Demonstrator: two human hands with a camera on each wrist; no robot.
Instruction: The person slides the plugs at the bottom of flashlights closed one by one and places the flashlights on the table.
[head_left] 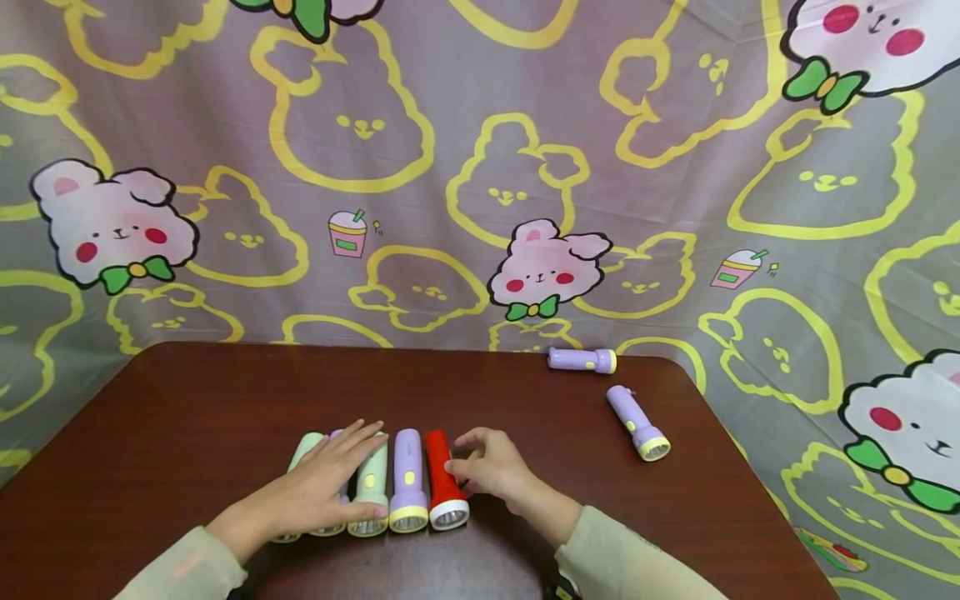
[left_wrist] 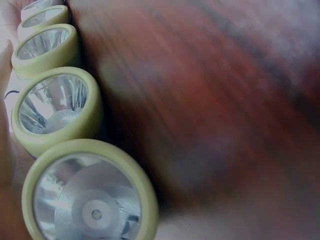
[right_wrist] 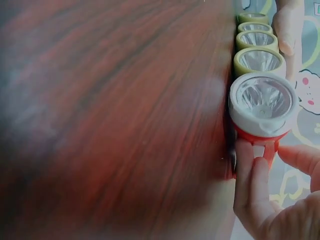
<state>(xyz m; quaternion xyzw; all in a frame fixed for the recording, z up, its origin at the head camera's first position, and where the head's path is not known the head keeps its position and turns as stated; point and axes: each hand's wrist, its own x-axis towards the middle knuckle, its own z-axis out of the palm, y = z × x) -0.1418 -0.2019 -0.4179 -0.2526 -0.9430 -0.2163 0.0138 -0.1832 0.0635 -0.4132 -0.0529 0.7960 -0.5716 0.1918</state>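
Several flashlights lie side by side near the table's front, lenses toward me. My left hand (head_left: 322, 487) lies spread across the left ones, its thumb at the head of a green flashlight (head_left: 371, 479). Behind it, another green flashlight (head_left: 306, 448) and a purple one are partly hidden. A purple flashlight (head_left: 408, 479) with a yellow rim lies between that green one and a red flashlight (head_left: 441, 462). From the right, my right hand (head_left: 491, 467) touches the red body with thumb and fingertips, below its white head (right_wrist: 262, 102) in the right wrist view.
Two more purple flashlights lie apart at the back right: one (head_left: 581, 360) by the far edge, another (head_left: 637, 423) near the right edge. The dark wood table (head_left: 187, 417) meets a printed cloth backdrop (head_left: 420, 208) behind.
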